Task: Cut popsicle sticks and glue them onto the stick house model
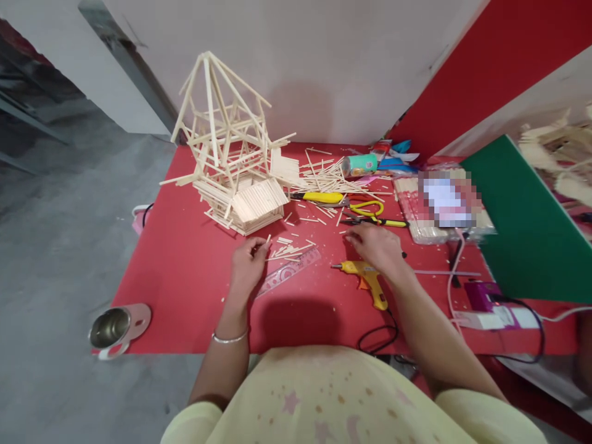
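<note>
My left hand (247, 264) is closed in a pinch on a short wooden stick (269, 238), in front of a tower-like model of thin wooden sticks (238, 166). Beside it on the red table lie short cut stick pieces (289, 250) and a clear pink ruler (291, 270). My right hand (377, 245) has its fingers pressed together above the tabletop; what they hold, if anything, is too small to make out. Just below that hand lies a yellow glue gun (365, 274), its nozzle facing left. Yellow-handled pliers (379, 221) lie just beyond its fingers.
A cup (139, 320) stands at the table's front left corner. Farther back are loose sticks (328, 177), a yellow-handled cutter (324, 197), yellow-handled scissors (372, 208) and a green container (361, 165). A power strip (490, 319) with cables and a green board (531, 228) are right.
</note>
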A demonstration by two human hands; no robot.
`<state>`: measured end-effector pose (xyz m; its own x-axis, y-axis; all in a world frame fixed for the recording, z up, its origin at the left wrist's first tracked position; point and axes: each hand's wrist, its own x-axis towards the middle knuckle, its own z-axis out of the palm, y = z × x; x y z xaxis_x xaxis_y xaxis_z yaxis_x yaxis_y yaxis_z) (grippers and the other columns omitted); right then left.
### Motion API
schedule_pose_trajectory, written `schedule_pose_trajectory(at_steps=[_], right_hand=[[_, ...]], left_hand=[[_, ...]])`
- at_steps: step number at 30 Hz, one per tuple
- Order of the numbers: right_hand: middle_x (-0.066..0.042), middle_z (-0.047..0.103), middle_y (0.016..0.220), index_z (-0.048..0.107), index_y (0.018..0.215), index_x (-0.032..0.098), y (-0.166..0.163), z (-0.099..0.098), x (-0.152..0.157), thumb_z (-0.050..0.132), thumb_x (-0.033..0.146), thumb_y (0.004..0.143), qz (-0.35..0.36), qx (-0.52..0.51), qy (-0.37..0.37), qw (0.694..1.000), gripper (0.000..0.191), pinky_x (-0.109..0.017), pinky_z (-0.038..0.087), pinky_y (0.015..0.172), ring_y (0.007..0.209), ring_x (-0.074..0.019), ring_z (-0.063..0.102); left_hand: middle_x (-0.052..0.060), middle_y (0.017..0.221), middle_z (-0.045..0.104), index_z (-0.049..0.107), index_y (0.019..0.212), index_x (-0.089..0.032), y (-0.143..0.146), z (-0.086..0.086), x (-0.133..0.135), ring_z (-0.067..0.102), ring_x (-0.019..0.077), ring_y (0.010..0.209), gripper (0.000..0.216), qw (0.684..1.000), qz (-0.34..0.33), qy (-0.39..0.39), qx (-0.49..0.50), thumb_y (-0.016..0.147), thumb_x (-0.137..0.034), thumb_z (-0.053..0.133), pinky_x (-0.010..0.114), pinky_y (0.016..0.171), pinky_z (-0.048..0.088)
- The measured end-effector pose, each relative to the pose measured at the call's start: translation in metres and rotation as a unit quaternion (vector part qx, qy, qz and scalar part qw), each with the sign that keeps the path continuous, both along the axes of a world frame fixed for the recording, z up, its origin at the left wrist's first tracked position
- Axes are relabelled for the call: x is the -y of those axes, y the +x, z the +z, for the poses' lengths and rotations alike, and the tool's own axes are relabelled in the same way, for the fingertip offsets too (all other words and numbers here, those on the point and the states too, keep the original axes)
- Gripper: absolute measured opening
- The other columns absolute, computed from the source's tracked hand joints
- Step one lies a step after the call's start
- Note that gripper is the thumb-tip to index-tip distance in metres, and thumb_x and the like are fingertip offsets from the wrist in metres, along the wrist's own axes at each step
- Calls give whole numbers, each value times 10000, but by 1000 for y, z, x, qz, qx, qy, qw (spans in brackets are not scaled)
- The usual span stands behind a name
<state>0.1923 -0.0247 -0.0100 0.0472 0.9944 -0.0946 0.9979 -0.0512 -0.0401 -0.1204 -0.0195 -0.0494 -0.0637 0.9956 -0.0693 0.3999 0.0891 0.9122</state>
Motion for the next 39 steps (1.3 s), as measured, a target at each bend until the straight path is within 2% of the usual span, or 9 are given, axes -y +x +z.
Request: schedule_pose_trajectory(at_steps=[4,7,10,13,15,18,21,28,39], right_hand=[[-64,720,1083,718,1015,269,15,-18,-28,562,347,919,12,-14,-28,999,199,-289,419,700,974,-238,664],[-113,704,1057,712,940,209,20,-25,-33,566,291,908,17,-33,-46,998,171,-300,433,725,986,-252,650],[-136,699,1033,692,963,171,10,-20,-26,527,278,932,29,-53,-42,997,200,-300,446,734,950,-232,650],[-75,719,991,662,1097,198,-20,-6,-11,485,339,968,47,-214,-1,976,260,-294,475,759,865,-188,654],[-50,727,1024,649,1175,225,-47,1,-1,499,385,964,65,-383,39,921,304,-303,490,807,895,-184,656],[-13,733,901,690,984,212,-86,2,8,548,404,929,46,-516,27,855,246,-278,494,767,820,-164,651],[5,714,787,702,889,198,-108,-7,11,615,411,879,18,-566,-4,824,230,-250,475,663,708,-141,624],[-7,729,792,751,839,217,-113,-16,9,658,405,855,30,-517,36,855,210,-260,465,671,722,-146,628],[-18,765,850,773,906,227,-115,-15,8,682,427,831,12,-543,19,839,233,-283,516,700,744,-166,662]], left_hand=[[12,710,673,686,884,-166,8,1,2,552,111,544,234,979,2,-75,190,803,-384,709,227,504,421],[3,673,666,644,875,-161,16,1,5,509,83,436,321,932,-19,-130,338,745,-419,785,204,401,388],[14,681,688,624,879,-156,22,1,7,559,98,429,386,893,-39,-178,412,699,-423,837,217,397,456],[39,708,714,627,897,-145,29,1,10,645,133,487,410,880,-49,-193,432,694,-421,851,242,463,535],[60,755,736,623,908,-145,34,0,12,701,164,564,421,877,-46,-187,441,688,-416,860,253,507,564],[84,810,758,609,922,-150,38,-3,14,742,207,654,439,873,-45,-189,448,679,-405,870,264,524,578],[96,776,766,620,953,-144,37,-5,16,745,215,641,427,875,-52,-197,439,705,-401,855,282,541,594],[117,737,768,662,957,-123,33,-6,19,744,226,615,426,874,-62,-217,431,685,-378,867,280,522,594],[120,747,772,684,940,-110,33,-2,20,733,197,584,443,860,-51,-225,454,633,-337,909,247,536,583]])
